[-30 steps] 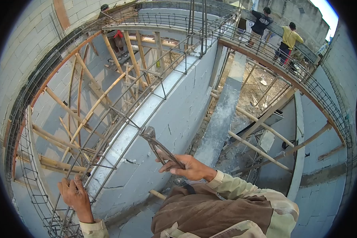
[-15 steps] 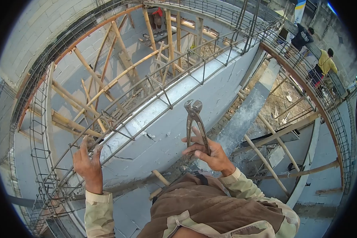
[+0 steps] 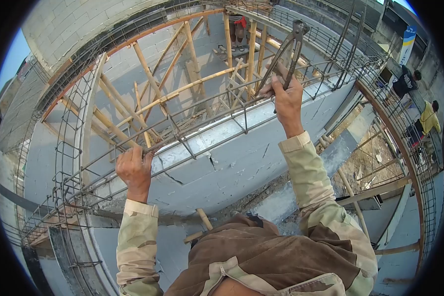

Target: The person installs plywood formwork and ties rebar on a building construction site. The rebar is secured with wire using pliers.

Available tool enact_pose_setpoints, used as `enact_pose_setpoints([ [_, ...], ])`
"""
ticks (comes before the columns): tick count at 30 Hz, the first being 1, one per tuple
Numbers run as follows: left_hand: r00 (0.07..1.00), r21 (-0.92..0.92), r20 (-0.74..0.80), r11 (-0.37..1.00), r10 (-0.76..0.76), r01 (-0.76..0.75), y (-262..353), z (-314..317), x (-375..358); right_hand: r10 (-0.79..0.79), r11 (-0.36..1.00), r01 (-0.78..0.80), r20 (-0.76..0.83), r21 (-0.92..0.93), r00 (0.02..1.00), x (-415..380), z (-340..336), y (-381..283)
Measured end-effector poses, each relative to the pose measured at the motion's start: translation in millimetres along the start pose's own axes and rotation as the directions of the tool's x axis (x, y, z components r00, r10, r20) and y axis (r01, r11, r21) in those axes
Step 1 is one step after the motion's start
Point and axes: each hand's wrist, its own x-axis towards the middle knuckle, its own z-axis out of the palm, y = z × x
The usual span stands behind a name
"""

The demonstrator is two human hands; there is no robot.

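Left hand [image 3: 134, 170]: fingers curled over grey steel rebar cage [image 3: 245, 131]; looks stiff, best gripped between ties. Right hand [image 3: 287, 101]: fingers bent round dark metal pincers [image 3: 299, 29], likely head-heavy; fingertip contact unclear.

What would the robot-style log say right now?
left hand: at steel bars | right hand: holding pincers, raised | wall: below bars
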Motion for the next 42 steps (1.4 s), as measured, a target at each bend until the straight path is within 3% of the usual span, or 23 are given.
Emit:
enact_pose_setpoints([
  [2,1.000,0.010,0.002,1.000,-0.027,0.027,0.1,-0.9,-0.9,0.026,0.997,-0.034,-0.122,-0.065,0.992,-0.2,9.8,15.3],
  [3,0.999,0.003,0.016,1.000,-0.029,0.028,-0.2,-0.7,-1.6,0.023,0.998,-0.029,-0.105,-0.060,0.994,-6.3,10.7,25.9],
  [5,0.998,0.007,0.031,0.999,-0.049,0.049,-1.0,0.0,-2.8,-0.340,0.818,0.243,-0.097,-0.520,0.936,-22.0,5.4,42.4],
  [7,0.999,0.018,0.035,0.999,-0.039,0.038,-1.8,2.1,-3.9,-0.230,0.785,0.113,-0.116,-0.610,0.966,-48.5,-0.5,46.6],
  [10,1.000,0.017,-0.017,1.000,-0.017,0.017,-1.2,3.8,-1.7,-0.279,0.714,0.160,-0.068,-0.682,0.958,-87.1,-0.1,34.1],
  [11,1.000,0.024,-0.006,0.999,-0.030,0.030,-0.8,5.2,-1.7,-0.267,0.717,0.161,-0.054,-0.679,0.962,-95.6,0.0,33.0],
  [14,0.998,0.035,-0.054,0.999,-0.022,0.024,1.7,8.4,-1.2,-0.025,0.764,-0.051,-0.108,-0.643,0.994,-105.3,1.3,26.7],
  [19,0.999,0.030,-0.035,0.999,-0.041,0.042,1.6,6.5,-2.4,-0.036,0.802,-0.001,-0.050,-0.597,0.998,-93.2,-1.5,71.5],
  [22,0.999,-0.001,-0.049,1.000,-0.020,0.020,1.1,6.0,-3.8,0.125,0.803,-0.157,-0.094,-0.574,0.988,-89.5,-2.2,85.4],
  [23,0.999,-0.013,-0.032,1.000,-0.019,0.019,1.0,4.6,-3.8,0.126,0.806,-0.154,-0.089,-0.572,0.988,-85.8,-3.9,90.4],
  [25,1.000,-0.020,-0.010,1.000,-0.020,0.020,2.0,3.4,-3.4,-0.185,0.726,0.155,0.028,-0.670,0.982,-75.2,-8.8,104.8],
  [26,0.999,-0.023,-0.026,0.999,-0.027,0.026,3.2,4.0,-2.5,-0.181,0.727,0.154,0.030,-0.669,0.983,-67.9,-5.1,99.3],
  [28,0.999,-0.027,-0.037,0.999,-0.034,0.033,6.0,4.6,-2.6,0.276,0.832,-0.261,-0.043,-0.490,0.960,-51.2,-0.7,86.5],
  [30,0.999,-0.023,-0.021,0.999,-0.046,0.045,6.3,4.0,-2.9,0.227,0.835,-0.197,-0.004,-0.513,0.974,-46.1,-7.7,104.9],
  [31,0.999,-0.019,-0.024,0.999,-0.044,0.044,5.7,3.3,-2.5,0.171,0.837,-0.125,0.039,-0.532,0.984,-42.5,-3.8,102.3],
  [32,0.999,-0.024,-0.005,0.999,-0.047,0.047,5.1,2.3,-3.0,0.013,0.872,-0.002,0.018,-0.490,1.000,-43.2,-1.6,97.5],
  [33,0.998,-0.027,0.016,0.998,-0.056,0.056,4.9,1.6,-4.3,0.012,0.874,0.003,0.028,-0.485,1.000,-40.4,-5.0,88.4],
  [36,0.996,-0.058,0.027,0.995,-0.081,0.082,7.2,-0.1,-3.7,0.272,0.837,-0.167,0.131,-0.522,0.953,-36.4,-15.1,55.6],
  [38,0.994,-0.048,0.038,0.994,-0.099,0.100,6.9,0.5,-4.7,0.506,0.800,-0.357,0.224,-0.482,0.833,-44.1,-10.3,20.5],
  [42,0.988,-0.053,-0.050,0.988,-0.146,0.143,7.8,3.2,-9.5,0.319,0.801,-0.158,0.188,-0.577,0.929,-91.1,-39.8,85.5],
])
